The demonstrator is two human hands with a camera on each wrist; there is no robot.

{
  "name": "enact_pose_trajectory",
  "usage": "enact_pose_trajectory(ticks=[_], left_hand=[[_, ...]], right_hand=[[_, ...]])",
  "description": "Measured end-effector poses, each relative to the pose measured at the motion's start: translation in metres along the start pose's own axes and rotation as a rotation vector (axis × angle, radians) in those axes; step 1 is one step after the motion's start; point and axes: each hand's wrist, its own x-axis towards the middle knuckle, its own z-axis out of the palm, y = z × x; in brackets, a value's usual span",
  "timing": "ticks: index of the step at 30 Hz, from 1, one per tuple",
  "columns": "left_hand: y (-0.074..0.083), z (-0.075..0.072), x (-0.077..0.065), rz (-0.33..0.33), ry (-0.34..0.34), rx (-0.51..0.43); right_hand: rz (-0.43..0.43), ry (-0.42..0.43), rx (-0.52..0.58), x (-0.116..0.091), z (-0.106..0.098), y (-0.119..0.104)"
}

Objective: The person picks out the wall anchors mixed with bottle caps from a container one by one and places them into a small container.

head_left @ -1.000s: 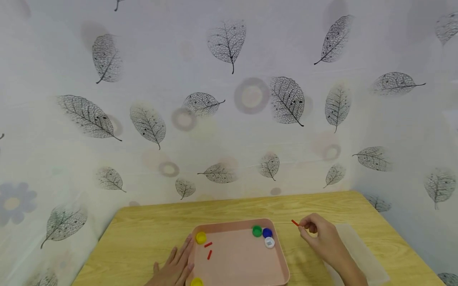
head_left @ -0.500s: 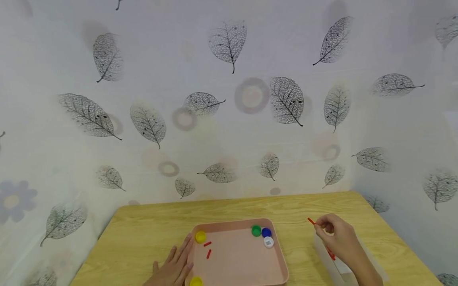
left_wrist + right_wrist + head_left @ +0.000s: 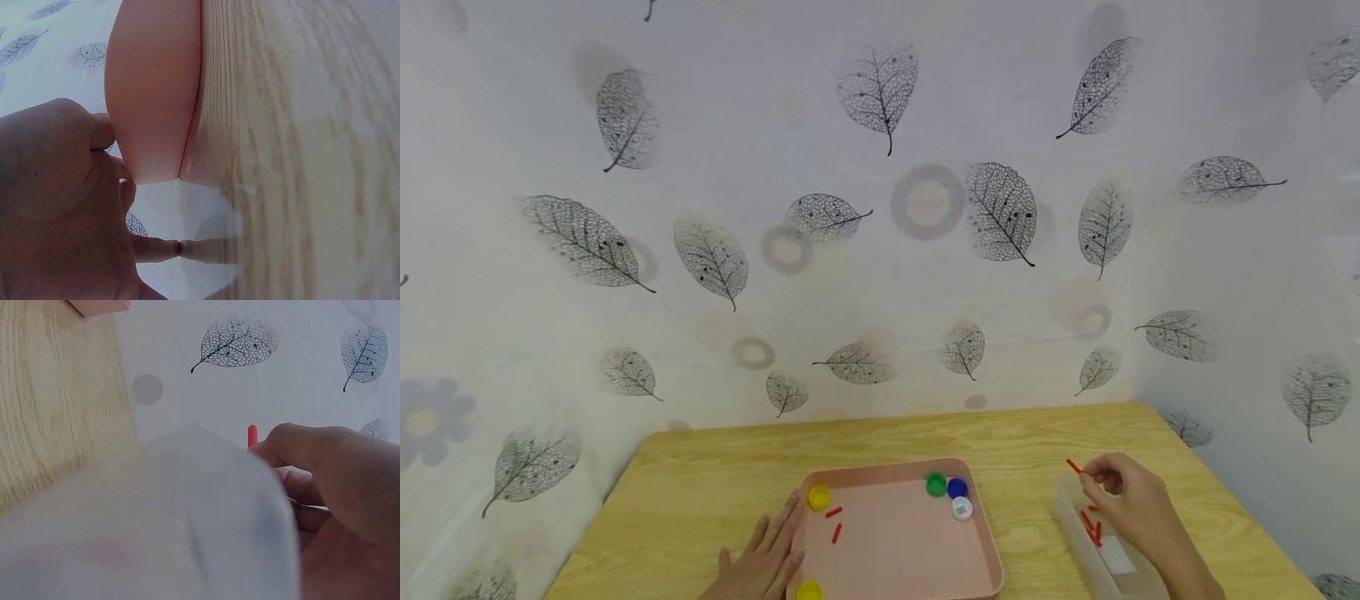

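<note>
My left hand (image 3: 758, 557) rests with spread, mostly straight fingers against the left rim of a pink tray (image 3: 895, 537). In the left wrist view its fingers (image 3: 157, 249) reach along the tray's outer wall (image 3: 153, 94). Thumb and forefinger of my right hand (image 3: 1133, 504) pinch a short red stick (image 3: 1073, 466), its free end pointing up and left. That hand is over a whitish, see-through bin (image 3: 1073, 537) with several loose red sticks (image 3: 1086, 520) inside. In the right wrist view, the pinched stick (image 3: 252, 435) shows beyond the blurred bin wall (image 3: 237, 506).
Inside the tray, two red sticks (image 3: 837, 533) lie near a yellow cap (image 3: 819, 498); another yellow cap (image 3: 810, 592) is at the near left. Green (image 3: 936, 485), blue (image 3: 957, 488) and white (image 3: 962, 508) caps cluster at the far right. A leaf-patterned wall (image 3: 880, 292) backs the wooden table (image 3: 722, 467).
My right hand has moved right with the red stick, from beside the bin to over it, uncovering the red sticks in the bin. My left hand has stayed on the tray.
</note>
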Motion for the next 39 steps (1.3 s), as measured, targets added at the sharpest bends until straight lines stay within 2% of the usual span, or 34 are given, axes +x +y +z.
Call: enact_pose_trajectory(ticks=[6, 13, 17, 24, 27, 35, 39], left_hand=[[0.001, -0.001, -0.001, -0.002, -0.005, -0.006], [-0.001, -0.001, -0.002, -0.003, -0.005, 0.003], [-0.002, 0.000, -0.002, -0.006, 0.001, 0.015], [-0.002, 0.000, -0.001, -0.002, 0.004, -0.005], [-0.002, 0.000, -0.002, 0.010, 0.008, -0.020], [-0.001, -0.001, -0.003, 0.007, 0.004, 0.013], [0.001, -0.002, -0.002, 0.010, 0.003, 0.002]], right_hand=[[-0.021, 0.034, -0.046, -0.001, -0.004, 0.006], [0.012, 0.023, -0.004, -0.002, -0.007, 0.007], [0.004, 0.028, -0.003, -0.002, -0.008, 0.008], [0.039, -0.035, -0.034, -0.002, -0.012, 0.012], [0.039, -0.031, -0.060, -0.002, -0.012, 0.013], [0.037, -0.034, -0.051, -0.001, -0.010, 0.010], [0.036, -0.042, -0.037, -0.002, -0.009, 0.007]])
